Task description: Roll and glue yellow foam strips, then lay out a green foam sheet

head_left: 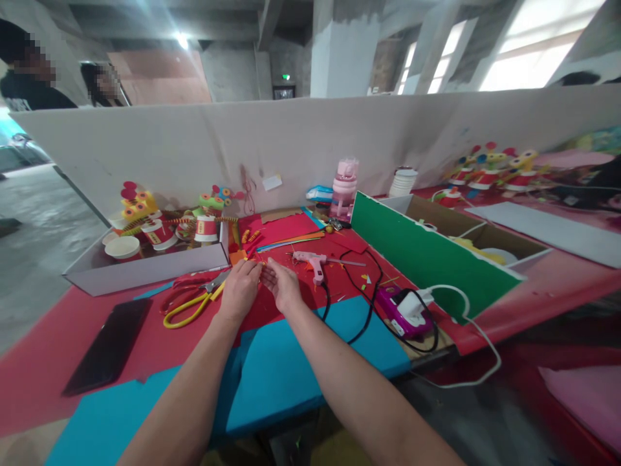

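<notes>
My left hand point(242, 285) and my right hand point(283, 285) meet over the red table covering, fingertips close together. Both have curled fingers, pinching at something too small to make out, with bits of red and orange around the fingertips. Left of my left hand lie scissors with yellow handles point(187, 312) and another pair with red handles point(177, 296). A pink hot glue gun point(314, 264) rests just right of my right hand. Orange paper point(237, 257) and coiled yellow-orange paper strips point(251, 237) lie beyond my hands.
A white box point(150, 274) at left holds paper-cup figures point(159, 234). A black phone point(109, 346) lies in front of it. To the right are a purple power strip point(405, 314) with cables and a green-sided box point(427, 252). A pink bottle point(344, 188) stands behind.
</notes>
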Motion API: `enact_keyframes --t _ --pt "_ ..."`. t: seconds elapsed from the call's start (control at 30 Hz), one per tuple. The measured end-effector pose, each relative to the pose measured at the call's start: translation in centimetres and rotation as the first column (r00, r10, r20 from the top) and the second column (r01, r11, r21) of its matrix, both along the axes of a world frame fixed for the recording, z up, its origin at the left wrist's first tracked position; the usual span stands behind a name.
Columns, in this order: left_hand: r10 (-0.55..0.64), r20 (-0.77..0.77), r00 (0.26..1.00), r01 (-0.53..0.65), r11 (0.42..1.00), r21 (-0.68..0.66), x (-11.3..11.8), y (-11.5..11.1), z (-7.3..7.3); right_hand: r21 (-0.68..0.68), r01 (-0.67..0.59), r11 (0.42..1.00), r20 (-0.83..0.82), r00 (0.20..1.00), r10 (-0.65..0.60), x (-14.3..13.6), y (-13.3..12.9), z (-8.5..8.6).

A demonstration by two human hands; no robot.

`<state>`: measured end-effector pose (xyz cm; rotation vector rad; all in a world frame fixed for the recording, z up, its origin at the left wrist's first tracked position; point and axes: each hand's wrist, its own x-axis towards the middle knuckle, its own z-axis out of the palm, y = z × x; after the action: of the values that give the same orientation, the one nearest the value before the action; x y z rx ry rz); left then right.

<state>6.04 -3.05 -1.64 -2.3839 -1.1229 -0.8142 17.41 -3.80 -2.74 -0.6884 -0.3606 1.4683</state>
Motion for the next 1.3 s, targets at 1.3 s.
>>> enact_keyframes --t 1.3 --pt "0.369 0.928 0.052 0.591 0.738 -0.326 0.6 1.2 -1.9 0.094 0.084 0.992 0.295 0.949 -0.108 -0.9 0.3 -1.5"
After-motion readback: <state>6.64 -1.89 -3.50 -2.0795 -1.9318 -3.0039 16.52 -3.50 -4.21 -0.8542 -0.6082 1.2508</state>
